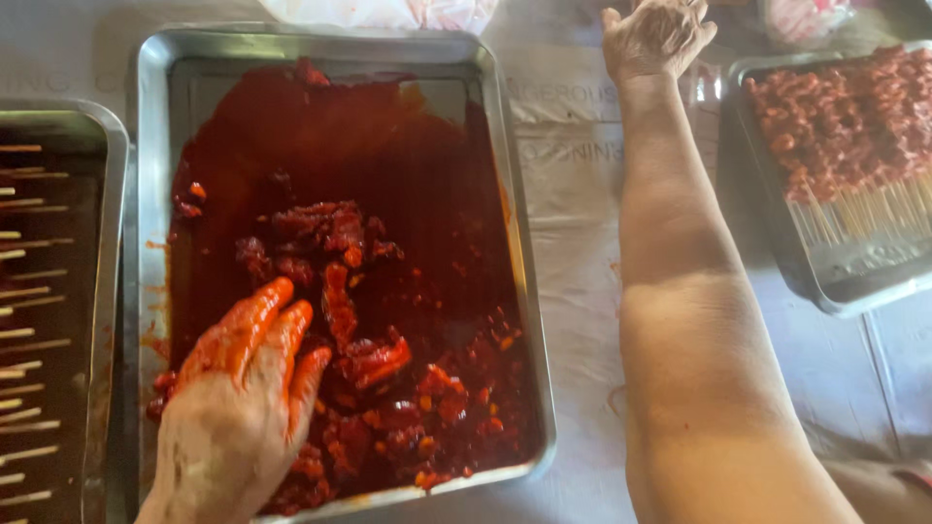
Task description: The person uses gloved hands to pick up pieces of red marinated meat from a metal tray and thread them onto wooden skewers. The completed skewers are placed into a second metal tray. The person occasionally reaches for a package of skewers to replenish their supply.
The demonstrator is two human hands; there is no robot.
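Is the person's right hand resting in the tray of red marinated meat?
No, the right hand stretches past the middle tray; only the left hand is in the meat.

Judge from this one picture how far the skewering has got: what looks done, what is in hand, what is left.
Done: the right tray holds a full row of meat skewers. In hand: the left hand is in the sauced meat in the middle tray. Left: that meat, and the bare sticks.

Three metal trays are counted — one in the middle [524, 252] filled with red marinated meat [359, 359], one at the left [112, 291], one at the right [854, 296] — and two hands, left [238, 388] and right [655, 39].
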